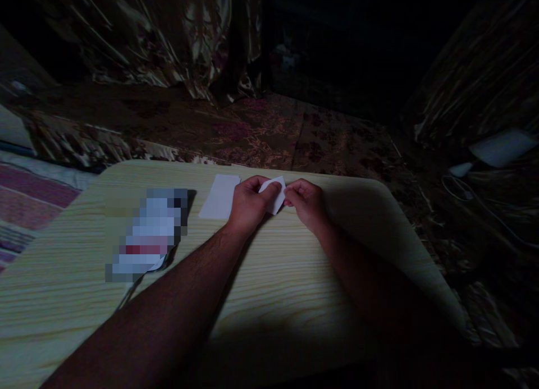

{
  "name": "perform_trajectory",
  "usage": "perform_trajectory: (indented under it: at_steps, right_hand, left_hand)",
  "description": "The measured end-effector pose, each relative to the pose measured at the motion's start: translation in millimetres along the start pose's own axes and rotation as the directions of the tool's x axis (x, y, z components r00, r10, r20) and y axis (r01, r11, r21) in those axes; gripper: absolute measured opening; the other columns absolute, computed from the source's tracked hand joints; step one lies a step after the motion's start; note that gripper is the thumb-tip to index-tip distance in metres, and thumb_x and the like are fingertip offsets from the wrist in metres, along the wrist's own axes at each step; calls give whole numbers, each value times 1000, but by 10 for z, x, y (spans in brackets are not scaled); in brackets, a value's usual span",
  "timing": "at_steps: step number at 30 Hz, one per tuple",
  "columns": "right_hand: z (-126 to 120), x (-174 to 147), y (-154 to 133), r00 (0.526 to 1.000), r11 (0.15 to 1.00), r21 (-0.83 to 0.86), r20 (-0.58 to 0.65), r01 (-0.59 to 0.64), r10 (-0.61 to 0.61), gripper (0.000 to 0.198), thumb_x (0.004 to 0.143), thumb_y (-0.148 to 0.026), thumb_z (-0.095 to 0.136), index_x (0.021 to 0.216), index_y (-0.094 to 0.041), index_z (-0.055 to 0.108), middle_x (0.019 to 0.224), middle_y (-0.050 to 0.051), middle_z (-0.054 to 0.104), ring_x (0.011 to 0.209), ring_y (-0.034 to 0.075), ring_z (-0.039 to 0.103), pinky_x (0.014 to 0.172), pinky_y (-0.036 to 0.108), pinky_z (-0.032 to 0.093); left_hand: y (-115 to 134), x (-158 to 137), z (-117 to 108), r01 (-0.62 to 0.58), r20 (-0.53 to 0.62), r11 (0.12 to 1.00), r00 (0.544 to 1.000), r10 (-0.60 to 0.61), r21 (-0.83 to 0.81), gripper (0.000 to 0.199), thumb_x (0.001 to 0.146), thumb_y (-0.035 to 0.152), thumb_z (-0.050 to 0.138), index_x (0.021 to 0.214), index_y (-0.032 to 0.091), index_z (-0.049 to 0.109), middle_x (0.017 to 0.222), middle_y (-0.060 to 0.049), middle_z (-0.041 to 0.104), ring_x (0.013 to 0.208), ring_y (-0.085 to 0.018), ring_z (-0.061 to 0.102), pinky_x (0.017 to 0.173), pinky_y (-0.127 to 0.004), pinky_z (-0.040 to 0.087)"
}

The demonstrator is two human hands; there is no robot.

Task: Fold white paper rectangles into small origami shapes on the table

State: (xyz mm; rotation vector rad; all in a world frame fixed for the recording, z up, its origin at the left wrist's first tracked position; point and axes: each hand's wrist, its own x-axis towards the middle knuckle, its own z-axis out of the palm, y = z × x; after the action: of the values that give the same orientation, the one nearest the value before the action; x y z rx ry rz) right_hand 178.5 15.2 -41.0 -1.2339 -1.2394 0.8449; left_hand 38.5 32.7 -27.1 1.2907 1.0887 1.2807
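My left hand (251, 201) is closed on a small white piece of paper (275, 197), its thumb lying on top. At the paper's right edge, my right hand (306, 201) pinches with thumb and fingertips. Both hands are just above the far half of the pale wooden table (269, 288). Left of my left hand lies white paper (219, 197), flat on the tabletop and partly covered by that hand. Whether it is one sheet or a stack I cannot tell.
A pixelated, phone-like object (147, 232) with a cable lies on the table's left side. Patterned curtains (189, 35) hang beyond. At right, a pale object (503, 147) with a white cord lies off the table. Striped fabric (33, 204) is at left. The room is dark.
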Motion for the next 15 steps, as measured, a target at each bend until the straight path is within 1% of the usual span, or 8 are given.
perform_trajectory:
  at_steps: [6, 11, 15]
  right_hand:
    - [-11, 2, 17, 1000, 1000, -20, 10, 0, 0, 15, 76, -34, 61, 74, -19, 60, 58, -2, 61, 54, 11, 58, 54, 22, 45]
    - [-9, -3, 26, 1000, 999, -38, 6, 6, -6, 16, 76, -34, 61, 74, -19, 60, 59, -2, 61, 54, 11, 58, 53, 22, 45]
    - [-5, -6, 44, 999, 999, -46, 28, 18, -17, 15, 75, -33, 61, 73, -19, 59, 59, -2, 61, 54, 12, 59, 54, 23, 46]
  left_hand:
    - [-27, 28, 5, -11, -34, 998, 999, 9, -59, 28, 69, 41, 70, 76, 14, 69, 67, -2, 65, 55, -11, 54, 49, -21, 42]
    - [-61, 41, -1, -26, -65, 999, 998, 23, -47, 26, 69, 40, 70, 73, 14, 70, 66, -3, 66, 55, -12, 54, 49, -21, 42]
    - [-87, 45, -6, -27, -84, 999, 996, 24, -35, 24, 69, 37, 70, 73, 14, 69, 65, -3, 65, 54, -12, 54, 48, -21, 40]
